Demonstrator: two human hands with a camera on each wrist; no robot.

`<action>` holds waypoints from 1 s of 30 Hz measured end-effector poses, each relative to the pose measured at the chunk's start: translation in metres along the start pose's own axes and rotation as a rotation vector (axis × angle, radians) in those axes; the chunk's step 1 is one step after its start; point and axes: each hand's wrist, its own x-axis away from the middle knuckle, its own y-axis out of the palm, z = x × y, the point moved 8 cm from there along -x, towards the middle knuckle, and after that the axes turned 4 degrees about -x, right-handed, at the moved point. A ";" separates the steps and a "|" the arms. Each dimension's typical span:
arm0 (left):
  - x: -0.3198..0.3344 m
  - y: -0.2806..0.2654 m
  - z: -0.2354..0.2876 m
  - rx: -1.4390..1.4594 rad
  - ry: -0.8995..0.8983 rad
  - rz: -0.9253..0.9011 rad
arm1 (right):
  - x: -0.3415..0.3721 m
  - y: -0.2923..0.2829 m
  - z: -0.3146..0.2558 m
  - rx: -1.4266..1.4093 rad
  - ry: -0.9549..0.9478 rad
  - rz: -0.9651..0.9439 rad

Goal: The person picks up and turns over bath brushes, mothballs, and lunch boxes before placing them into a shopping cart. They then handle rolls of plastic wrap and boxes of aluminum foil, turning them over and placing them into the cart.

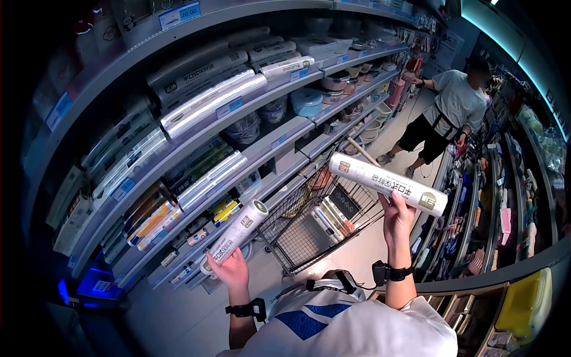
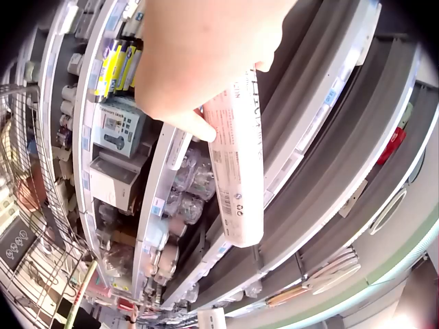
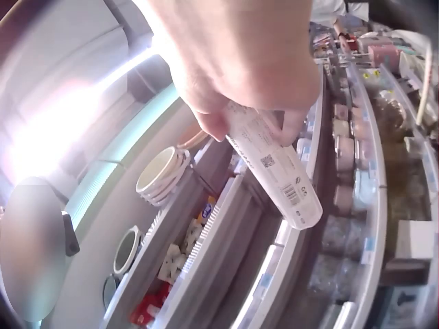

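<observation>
My left hand (image 1: 231, 271) grips the lower end of a white roll of food storage bags (image 1: 242, 227), which tilts up to the right before the shelves. In the left wrist view the fingers wrap the printed roll (image 2: 236, 178), with its far end sticking out. On the other side, my right hand (image 1: 397, 219) holds a second white roll of food storage bags (image 1: 386, 183) from below, near its right end. Its label faces up in the head view. A barcode shows on this roll (image 3: 278, 171) in the right wrist view, where the fingers pinch its sides.
A wire shopping cart (image 1: 291, 247) with several boxed goods stands ahead, between the rolls. Shelves (image 1: 208, 122) of similar rolls and containers run along the left. Another person (image 1: 455, 101) stands farther up the aisle, by the right-hand racks. A yellow container (image 1: 523, 306) lies at lower right.
</observation>
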 end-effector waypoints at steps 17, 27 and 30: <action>0.005 -0.005 0.026 -0.191 0.248 -0.049 | -0.051 0.430 0.035 0.737 -1.303 -0.997; 0.002 -0.003 0.017 -0.286 0.262 -0.059 | -0.065 0.506 0.216 1.420 -0.700 -1.325; 0.004 0.002 0.025 -0.395 0.293 -0.040 | -0.034 0.474 0.165 0.784 -1.021 -1.247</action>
